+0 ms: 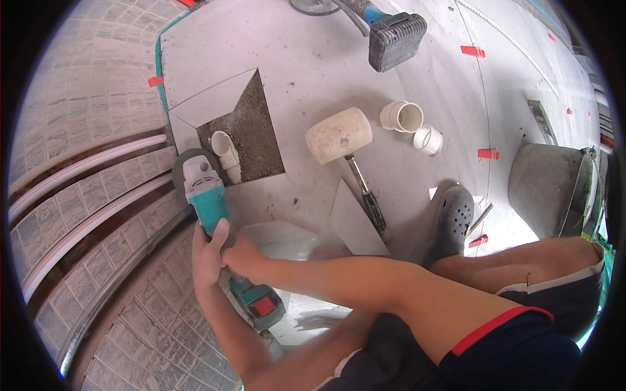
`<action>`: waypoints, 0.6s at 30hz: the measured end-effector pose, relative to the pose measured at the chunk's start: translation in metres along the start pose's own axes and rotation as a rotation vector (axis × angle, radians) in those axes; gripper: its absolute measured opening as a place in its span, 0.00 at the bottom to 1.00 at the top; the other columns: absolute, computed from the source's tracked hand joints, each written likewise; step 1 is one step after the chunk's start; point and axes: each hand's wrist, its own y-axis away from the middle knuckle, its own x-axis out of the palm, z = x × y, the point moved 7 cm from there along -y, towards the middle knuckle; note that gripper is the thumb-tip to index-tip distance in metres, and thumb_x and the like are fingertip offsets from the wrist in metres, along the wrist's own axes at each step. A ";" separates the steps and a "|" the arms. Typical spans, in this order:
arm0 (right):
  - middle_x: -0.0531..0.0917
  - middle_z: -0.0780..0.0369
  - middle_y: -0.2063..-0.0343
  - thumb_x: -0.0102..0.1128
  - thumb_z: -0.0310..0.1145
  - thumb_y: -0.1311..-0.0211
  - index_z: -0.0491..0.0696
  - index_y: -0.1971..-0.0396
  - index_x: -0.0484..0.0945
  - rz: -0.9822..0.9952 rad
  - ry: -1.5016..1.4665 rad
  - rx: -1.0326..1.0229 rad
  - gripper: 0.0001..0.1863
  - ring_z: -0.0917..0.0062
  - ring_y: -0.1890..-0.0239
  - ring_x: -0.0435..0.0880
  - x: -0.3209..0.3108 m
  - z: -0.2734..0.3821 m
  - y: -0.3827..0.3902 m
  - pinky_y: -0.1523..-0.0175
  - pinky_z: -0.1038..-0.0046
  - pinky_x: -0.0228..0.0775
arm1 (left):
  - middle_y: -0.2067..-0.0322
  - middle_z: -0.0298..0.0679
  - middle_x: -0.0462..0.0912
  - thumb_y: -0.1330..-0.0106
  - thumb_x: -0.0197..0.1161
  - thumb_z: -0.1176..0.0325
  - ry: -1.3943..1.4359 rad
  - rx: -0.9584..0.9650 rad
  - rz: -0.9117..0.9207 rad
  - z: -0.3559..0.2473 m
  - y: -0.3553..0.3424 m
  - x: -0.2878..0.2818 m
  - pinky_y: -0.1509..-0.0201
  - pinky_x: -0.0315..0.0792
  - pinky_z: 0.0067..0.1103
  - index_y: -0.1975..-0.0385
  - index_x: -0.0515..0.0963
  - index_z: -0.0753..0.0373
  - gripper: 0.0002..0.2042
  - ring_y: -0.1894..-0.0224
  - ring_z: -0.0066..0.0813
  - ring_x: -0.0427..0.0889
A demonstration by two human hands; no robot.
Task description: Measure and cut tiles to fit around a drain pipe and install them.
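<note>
A teal cordless angle grinder lies across both my hands, its grey disc at the left edge of a cut-out in the floor tile. My left hand is wrapped round the grinder's body, thumb on top. My right hand grips the handle just behind it, fingers curled. Below my right wrist shows the battery with a red patch. Inside the cut-out, a white pipe stands up from grey mortar. A cut piece of tile borders the opening's far side.
Right of the opening lies a white-headed mallet, with two white pipe fittings beyond it. A battery tool rests at the top. A grey bucket stands at the right. Metal-edged steps run along the left.
</note>
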 end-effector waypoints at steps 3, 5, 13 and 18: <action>0.78 0.61 0.76 0.61 0.29 0.45 0.46 0.43 0.71 -0.002 0.002 -0.004 0.27 0.74 0.83 0.74 0.000 0.003 -0.004 0.82 0.69 0.60 | 0.54 0.36 0.80 0.29 0.70 0.56 0.017 0.051 0.013 -0.004 -0.005 0.001 0.49 0.72 0.21 0.38 0.72 0.67 0.27 0.55 0.23 0.77; 0.78 0.60 0.76 0.61 0.29 0.45 0.46 0.43 0.71 0.001 -0.007 0.010 0.27 0.74 0.84 0.73 -0.002 -0.001 -0.009 0.82 0.69 0.60 | 0.53 0.36 0.80 0.29 0.71 0.56 -0.018 0.040 0.030 -0.002 -0.009 0.000 0.49 0.73 0.22 0.38 0.72 0.67 0.27 0.55 0.23 0.77; 0.78 0.60 0.77 0.60 0.29 0.45 0.46 0.46 0.72 0.004 -0.004 0.046 0.24 0.74 0.86 0.72 -0.004 -0.004 -0.015 0.83 0.69 0.58 | 0.54 0.37 0.81 0.30 0.71 0.56 -0.043 0.020 0.007 0.006 -0.017 -0.004 0.50 0.73 0.22 0.38 0.72 0.67 0.28 0.56 0.24 0.78; 0.78 0.60 0.78 0.60 0.29 0.45 0.45 0.47 0.72 -0.024 -0.017 0.013 0.23 0.74 0.87 0.70 -0.009 -0.009 -0.023 0.84 0.69 0.57 | 0.54 0.37 0.81 0.30 0.71 0.56 -0.038 0.028 0.017 0.006 -0.021 0.001 0.50 0.73 0.22 0.39 0.73 0.67 0.28 0.56 0.24 0.78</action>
